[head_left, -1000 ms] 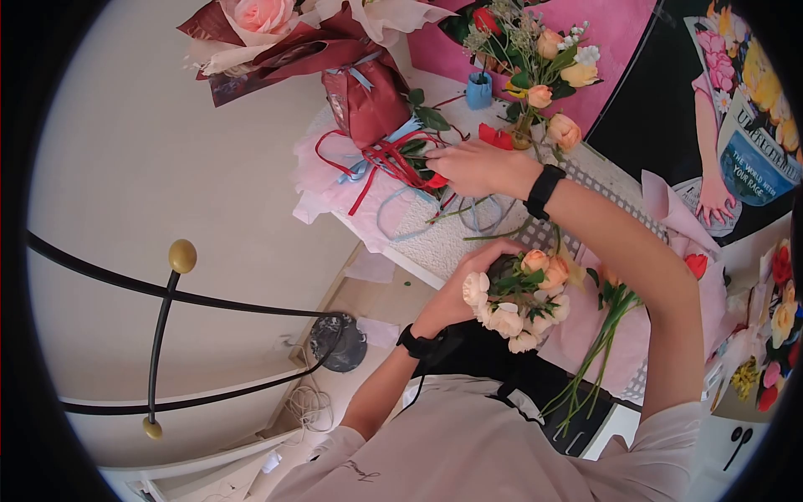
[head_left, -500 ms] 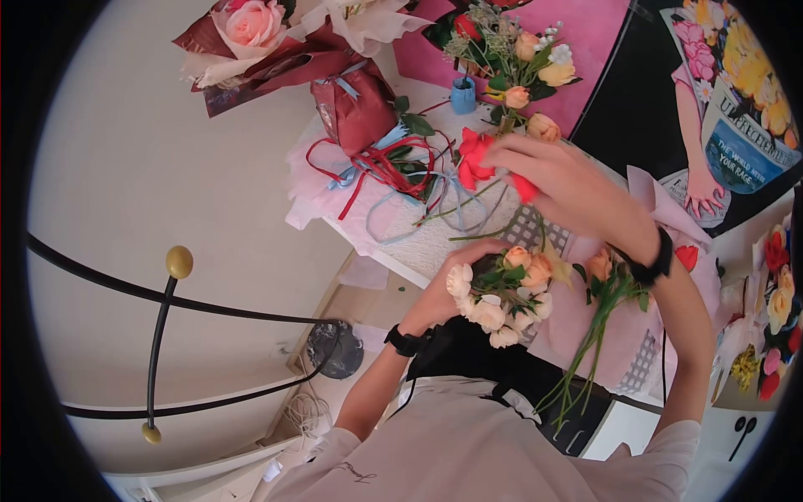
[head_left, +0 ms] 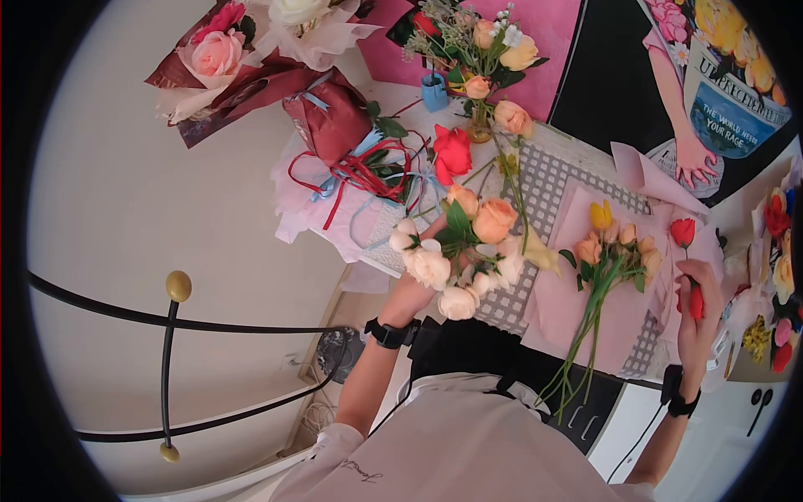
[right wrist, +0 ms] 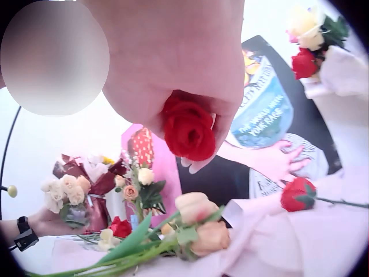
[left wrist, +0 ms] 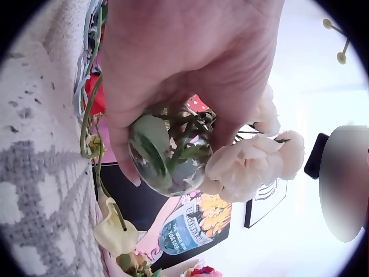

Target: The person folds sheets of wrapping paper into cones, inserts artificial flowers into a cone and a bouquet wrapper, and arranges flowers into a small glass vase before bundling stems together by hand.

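My left hand [left wrist: 190, 52] grips a round glass vase [left wrist: 167, 156] with green stems inside; white flowers [left wrist: 248, 167] lean out of its mouth. In the head view, peach roses [head_left: 494, 219] and white blooms [head_left: 427, 263] partly hide that hand. At the right side of the table, my right hand [head_left: 700, 322] holds a red rose [right wrist: 190, 130], its fingers curled round it. Another red rose [head_left: 682, 232] lies just beyond this hand on pink paper. A bunch of peach flowers with a yellow one [head_left: 600, 215] rests on the paper between the hands.
A large red rose [head_left: 452, 154] and a cream calla lily [head_left: 542, 253] lie on the table. Behind them stand a vase of flowers [head_left: 478, 125] and a small blue pot [head_left: 434, 92]. Tangled red ribbons [head_left: 365, 180] lie by the dark red wrapped bouquet [head_left: 328, 117].
My right hand has moved from the back of the table to the right side, carrying a red rose. The large red rose was let go on the table. My left hand's vase sits slightly further left.
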`<state>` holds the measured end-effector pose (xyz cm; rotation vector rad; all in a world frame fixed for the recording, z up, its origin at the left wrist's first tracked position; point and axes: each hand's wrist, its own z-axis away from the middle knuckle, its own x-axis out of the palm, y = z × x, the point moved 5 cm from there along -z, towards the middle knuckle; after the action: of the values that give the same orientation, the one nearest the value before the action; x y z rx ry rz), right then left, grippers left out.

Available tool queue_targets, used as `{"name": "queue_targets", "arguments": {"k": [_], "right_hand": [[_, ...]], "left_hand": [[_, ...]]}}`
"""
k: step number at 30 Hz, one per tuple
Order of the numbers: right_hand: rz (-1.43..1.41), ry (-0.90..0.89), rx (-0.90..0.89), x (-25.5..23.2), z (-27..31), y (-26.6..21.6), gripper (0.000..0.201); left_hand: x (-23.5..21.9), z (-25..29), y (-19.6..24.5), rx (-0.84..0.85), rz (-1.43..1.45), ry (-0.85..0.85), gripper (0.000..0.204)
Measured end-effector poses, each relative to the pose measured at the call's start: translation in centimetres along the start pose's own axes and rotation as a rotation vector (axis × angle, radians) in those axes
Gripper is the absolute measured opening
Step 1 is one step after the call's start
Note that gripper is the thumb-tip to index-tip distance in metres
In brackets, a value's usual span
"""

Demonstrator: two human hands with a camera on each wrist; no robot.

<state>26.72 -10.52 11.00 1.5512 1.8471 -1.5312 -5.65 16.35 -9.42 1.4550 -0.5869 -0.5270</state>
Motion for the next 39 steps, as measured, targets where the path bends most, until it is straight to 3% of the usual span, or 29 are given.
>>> {"name": "queue_targets", "arguments": {"k": [1, 2, 5, 9, 11, 12, 15, 18, 19, 23, 27, 32, 39], "right_hand": [[-0.017, 0.090, 0.102, -0.3, 1.5, 1.7, 0.018], [-0.034, 0.180, 0.204, -0.6, 3.1, 3.1, 0.016], [-0.069, 0.290, 0.326, -0.2, 6.7, 5.3, 0.013], [-0.121, 0.398, 0.417, 1.8, 10.4, 7.7, 0.012], [-0.060, 0.418, 0.353, 2.8, 11.4, 8.9, 0.012], [-0.088, 0.420, 0.379, 3.2, 11.8, 9.7, 0.013], [-0.138, 0.419, 0.423, 4.0, 12.1, 10.4, 0.016], [-0.162, 0.425, 0.431, 4.4, 12.3, 10.8, 0.016], [-0.169, 0.433, 0.417, 4.4, 12.3, 10.9, 0.016], [-0.174, 0.460, 0.408, 4.4, 12.4, 11.0, 0.015], [-0.242, 0.452, 0.466, 4.3, 12.7, 11.1, 0.012], [-0.248, 0.453, 0.493, 4.4, 12.7, 11.1, 0.012], [-0.219, 0.448, 0.501, 4.4, 12.5, 10.7, 0.011]], "left_hand": [[-0.5, 0.2, -1.6, -0.129, 0.040, 0.041, 0.068], [1.8, 0.0, 2.9, -0.073, 0.159, 0.072, 0.060], [1.9, -1.5, 0.9, -0.024, 0.171, 0.032, 0.060], [4.1, -2.3, 6.1, 0.071, 0.319, 0.064, 0.061], [3.9, -2.8, 8.3, 0.125, 0.127, 0.147, 0.065], [3.2, -3.5, 8.6, 0.221, 0.149, 0.136, 0.064], [0.2, -5.3, 8.9, 0.151, 0.182, 0.272, 0.064], [-3.7, -8.6, 10.3, 0.282, -0.039, 0.319, 0.045], [-4.7, -9.4, 10.8, 0.243, -0.035, 0.375, 0.036], [-8.1, -15.5, 12.6, 0.297, -0.171, 0.452, 0.032], [-9.1, -19.9, 13.3, 0.272, 0.002, 0.390, 0.039], [-11.8, -24.8, 10.3, 0.209, 0.177, 0.354, 0.045], [-15.9, -30.6, 8.0, 0.207, 0.222, 0.389, 0.057]]}}
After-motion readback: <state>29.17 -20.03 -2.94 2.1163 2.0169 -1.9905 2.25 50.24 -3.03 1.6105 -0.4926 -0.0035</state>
